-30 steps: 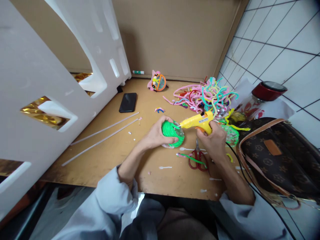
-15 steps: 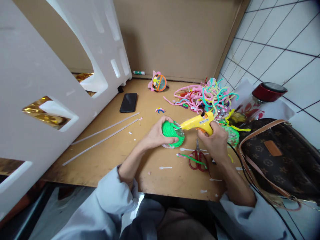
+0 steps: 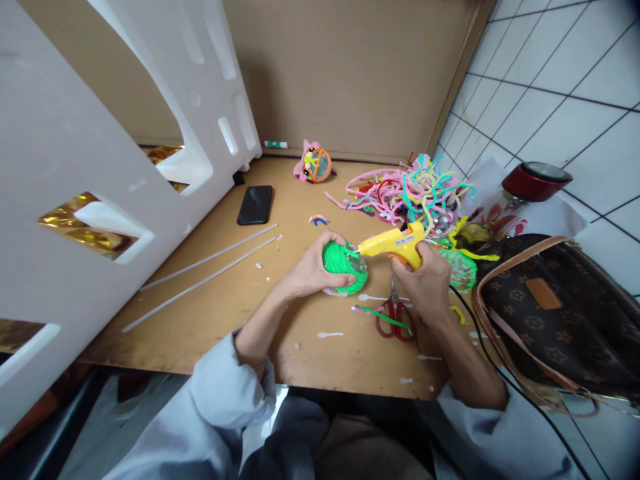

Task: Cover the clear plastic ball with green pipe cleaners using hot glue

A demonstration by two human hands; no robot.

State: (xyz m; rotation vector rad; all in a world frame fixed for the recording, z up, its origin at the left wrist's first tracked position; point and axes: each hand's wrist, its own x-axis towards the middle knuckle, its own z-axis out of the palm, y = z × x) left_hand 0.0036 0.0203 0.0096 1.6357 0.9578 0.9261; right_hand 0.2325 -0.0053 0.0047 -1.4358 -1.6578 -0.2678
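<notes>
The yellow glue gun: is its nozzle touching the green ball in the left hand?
Touching. In the head view the glue gun nozzle meets the green ball, with no gap, while the left hand cups it.

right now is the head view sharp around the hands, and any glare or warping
Head view: even, soft light; left hand, right hand and yellow glue gun look sharp. Wide-lens warp bends the wall tiles and white foam panel toward the edges. Glare only on the gold foil.
</notes>
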